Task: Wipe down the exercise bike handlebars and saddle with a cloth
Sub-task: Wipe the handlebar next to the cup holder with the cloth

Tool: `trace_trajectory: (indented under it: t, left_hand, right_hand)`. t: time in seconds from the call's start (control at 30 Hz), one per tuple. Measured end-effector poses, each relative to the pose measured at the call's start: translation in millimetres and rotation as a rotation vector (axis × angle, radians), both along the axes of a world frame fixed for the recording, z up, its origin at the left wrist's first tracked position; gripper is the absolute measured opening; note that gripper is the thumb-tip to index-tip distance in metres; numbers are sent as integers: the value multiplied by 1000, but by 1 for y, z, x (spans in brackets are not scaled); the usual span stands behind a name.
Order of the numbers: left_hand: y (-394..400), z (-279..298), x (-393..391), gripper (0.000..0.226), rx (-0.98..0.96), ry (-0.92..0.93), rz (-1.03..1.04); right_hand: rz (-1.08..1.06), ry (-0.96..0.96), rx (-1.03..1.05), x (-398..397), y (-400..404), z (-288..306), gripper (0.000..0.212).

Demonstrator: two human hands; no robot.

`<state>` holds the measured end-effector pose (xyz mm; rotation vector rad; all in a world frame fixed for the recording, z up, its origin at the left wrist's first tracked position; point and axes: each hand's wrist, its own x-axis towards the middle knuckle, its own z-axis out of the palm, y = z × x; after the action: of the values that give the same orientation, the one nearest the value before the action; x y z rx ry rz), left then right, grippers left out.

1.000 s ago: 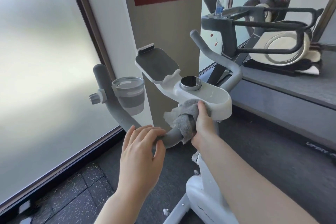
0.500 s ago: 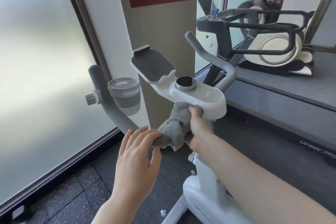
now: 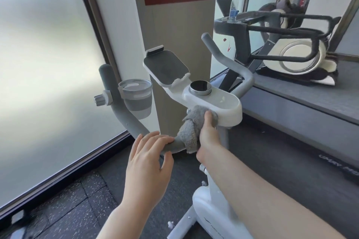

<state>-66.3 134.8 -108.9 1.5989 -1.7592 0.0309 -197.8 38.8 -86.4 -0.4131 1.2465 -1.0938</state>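
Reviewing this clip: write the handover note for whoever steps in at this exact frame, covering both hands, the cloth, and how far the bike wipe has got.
Left hand: fingers curled over the bottom bend of the grey handlebar, steadying it; holds no cloth.
Right hand: grips the grey cloth, bunched around the handlebar just under the white console.
Done: cannot tell which sections are already wiped; the cloth is at the centre bend now.
Left: both upright handlebar arms as needed, then the saddle, which is out of view.
Note: the cup holder is clamped on the left arm; wipe around it.
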Motion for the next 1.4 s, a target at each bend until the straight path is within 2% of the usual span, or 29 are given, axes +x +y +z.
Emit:
trace_trajectory:
  t: [0.07, 0.17, 0.23, 0.27, 0.37, 0.43, 0.5, 0.57, 0.63, 0.7, 0.77, 0.83, 0.87, 1.03, 1.07, 1.1, 1.17, 1.23, 1.27, 1.33, 1.4]
  left_hand:
    - [-1, 0, 2, 27, -10, -4, -4]
    - [-2, 0, 1, 29, -15, 8, 4]
    - [-2, -1, -2, 27, -19, 34, 16]
    - [-1, -1, -3, 27, -17, 39, 18]
    - [-2, 0, 0, 28, -7, 8, 6]
    - [-2, 1, 2, 28, -1, -3, 5]
    - [-2, 0, 1, 28, -5, 7, 7]
    - [-2, -1, -1, 27, -20, 15, 7]
    - [-2, -2, 0, 27, -36, 17, 8]
    - [-3, -5, 1, 29, -39, 25, 11]
    - [-1, -10, 1, 31, -44, 38, 17]
    - [2, -16, -2, 35, -57, 54, 29]
    - [5, -18, -2, 36, -69, 69, 38]
    - [14, -21, 2, 41, -101, 101, 61]
    - [15, -22, 3, 42, -93, 89, 61]
    - [16, -23, 3, 43, -85, 85, 62]
    - [17, -24, 2, 45, -77, 94, 74]
    - [17, -25, 1, 45, -79, 112, 87]
    - [17, -25, 1, 44, -81, 117, 90]
    - [15, -23, 2, 42, -89, 111, 90]
    - [13, -21, 5, 40, -97, 88, 91]
  right_hand:
    - [77, 42, -1, -1, -2, -1, 50]
    - [100, 60, -19, -11, -18, -6, 83]
    - [101, 108, -57, -12, -13, -8, 57]
    - [169, 147, -74, -13, -9, -12, 46]
    - [456, 179, -153, -31, -1, -13, 45]
    - [492, 263, -227, -57, -2, -3, 21]
    - [413, 348, -311, -75, 1, 6, 6]
    - [184, 362, -460, -81, 7, 13, 1]
    - [-61, 433, -618, -80, 10, 17, 7]
    - [-170, 608, -769, -70, 11, 15, 6]
    - [-168, 936, -882, -54, 10, 4, 9]
    - [-74, 1236, -951, -33, 8, -18, 26]
    - [-11, 1312, -980, -24, 9, -30, 34]
    - [441, 1327, -1338, -41, 18, -39, 42]
    - [488, 1337, -1343, -51, 5, -34, 42]
    - [482, 1345, -1287, -59, -10, -27, 39]
    - [335, 1362, -1100, -52, -18, -15, 33]
    - [238, 1485, -1070, -21, -5, -11, 33]
    - [311, 1554, -1127, -7, 5, -9, 31]
    - [670, 1570, -1166, -6, 8, 10, 28]
    - [1006, 1453, -918, -18, -19, 31, 28]
